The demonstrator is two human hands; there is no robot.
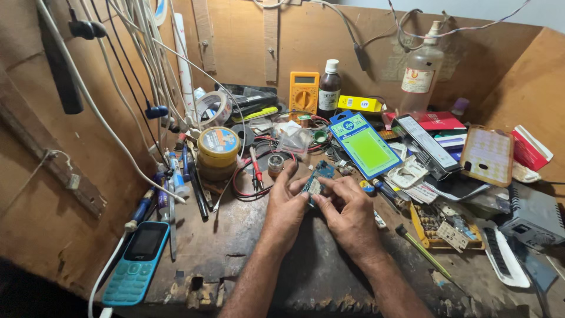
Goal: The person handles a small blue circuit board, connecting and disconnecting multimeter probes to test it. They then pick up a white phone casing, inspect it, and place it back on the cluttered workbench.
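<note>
Pinching from both sides, the left hand (pixel 286 203) and the right hand (pixel 348 212) meet over the middle of the dark workbench (pixel 235 247), and between them sits a small circuit board (pixel 313 184), blue-green with a pale patch near its lower end. Its long axis runs up and away from the person, tilted a little to the right, so the top edge pokes out above the fingertips. Left fingers are clamped on its left edge, right thumb and forefinger closed on its right edge, both equally near. Well off to the left lies a light blue keypad phone (pixel 136 262); behind the hands stand a yellow multimeter (pixel 304 92) and a dark bottle (pixel 329 88), and to the right a green-faced packet (pixel 365 145).
</note>
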